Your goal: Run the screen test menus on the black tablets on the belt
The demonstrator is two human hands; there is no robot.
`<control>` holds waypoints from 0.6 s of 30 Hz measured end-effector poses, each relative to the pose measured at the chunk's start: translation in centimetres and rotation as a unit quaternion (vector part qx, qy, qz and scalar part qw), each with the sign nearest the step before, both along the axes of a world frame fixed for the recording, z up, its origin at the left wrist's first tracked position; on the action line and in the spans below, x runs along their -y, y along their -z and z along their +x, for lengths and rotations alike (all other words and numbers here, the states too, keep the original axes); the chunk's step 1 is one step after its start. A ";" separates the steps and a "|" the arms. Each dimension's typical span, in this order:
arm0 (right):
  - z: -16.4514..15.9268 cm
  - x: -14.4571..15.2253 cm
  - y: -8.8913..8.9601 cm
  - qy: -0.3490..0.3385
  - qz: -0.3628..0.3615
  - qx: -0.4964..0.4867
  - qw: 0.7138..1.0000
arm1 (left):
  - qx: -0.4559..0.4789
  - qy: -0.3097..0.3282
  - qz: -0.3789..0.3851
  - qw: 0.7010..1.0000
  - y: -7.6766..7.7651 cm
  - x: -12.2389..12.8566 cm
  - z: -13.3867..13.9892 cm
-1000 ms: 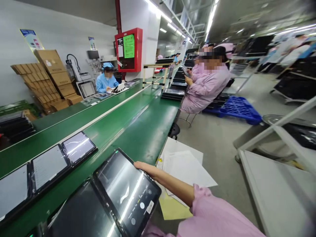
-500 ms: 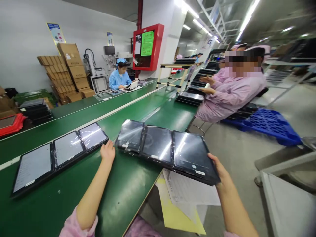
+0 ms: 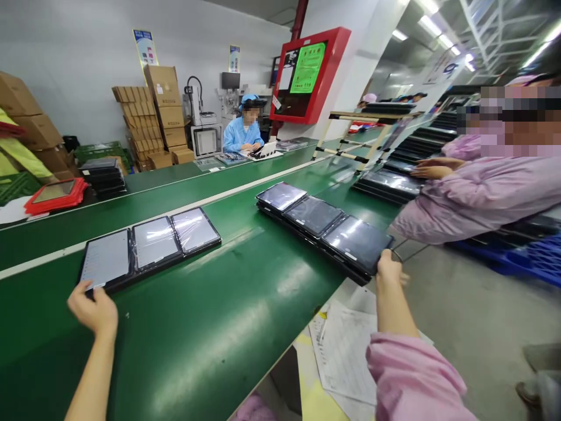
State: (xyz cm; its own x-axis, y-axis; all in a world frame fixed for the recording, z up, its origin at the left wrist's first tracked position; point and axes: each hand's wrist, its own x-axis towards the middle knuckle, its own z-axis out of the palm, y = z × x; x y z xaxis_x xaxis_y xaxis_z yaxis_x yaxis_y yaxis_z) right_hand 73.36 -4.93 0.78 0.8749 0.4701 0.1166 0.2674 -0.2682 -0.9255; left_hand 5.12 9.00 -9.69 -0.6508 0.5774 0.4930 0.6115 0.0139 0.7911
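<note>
A black tray of tablets (image 3: pixel 155 240), three screens in a row with pale displays, lies on the green bench at the left. My left hand (image 3: pixel 95 309) has its thumb and fingers closed on that tray's near left corner. At the right, dark-screened tablets fill another black tray (image 3: pixel 313 213), whose side looks thick, as if one tray sits upon another. My right hand (image 3: pixel 390 270) grips its near right end, close to the bench edge. Clear film glints over the screens. The undersides of both trays are hidden.
Printed sheets (image 3: pixel 346 351) hang below the edge of the green bench (image 3: pixel 219 327). A pink-sleeved co-worker (image 3: pixel 477 181) sits at the right beside stacked trays (image 3: pixel 390 181). A pipe-frame stand (image 3: pixel 346 146) rises farther along. Across the bench works a person in blue (image 3: pixel 243 134).
My left hand has moved left, from beside the left tray's right end to its near left corner. My right hand has carried the dark-screened tray forward and down to the bench. The view has turned left.
</note>
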 end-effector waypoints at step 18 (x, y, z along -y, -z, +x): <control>-30.9 -21.7 10.5 -0.233 0.049 -0.048 0.970 | 0.036 0.097 -0.212 0.972 0.6 0.9 -5.4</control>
State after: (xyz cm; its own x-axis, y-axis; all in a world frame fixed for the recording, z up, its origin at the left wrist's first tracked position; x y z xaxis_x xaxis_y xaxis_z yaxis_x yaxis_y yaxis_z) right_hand 42.51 16.79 -9.75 0.5794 0.8077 0.1086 0.2497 -0.0491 -0.9671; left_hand -0.23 8.14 -10.26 -0.5329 0.8344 0.1405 0.5786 0.2381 0.7801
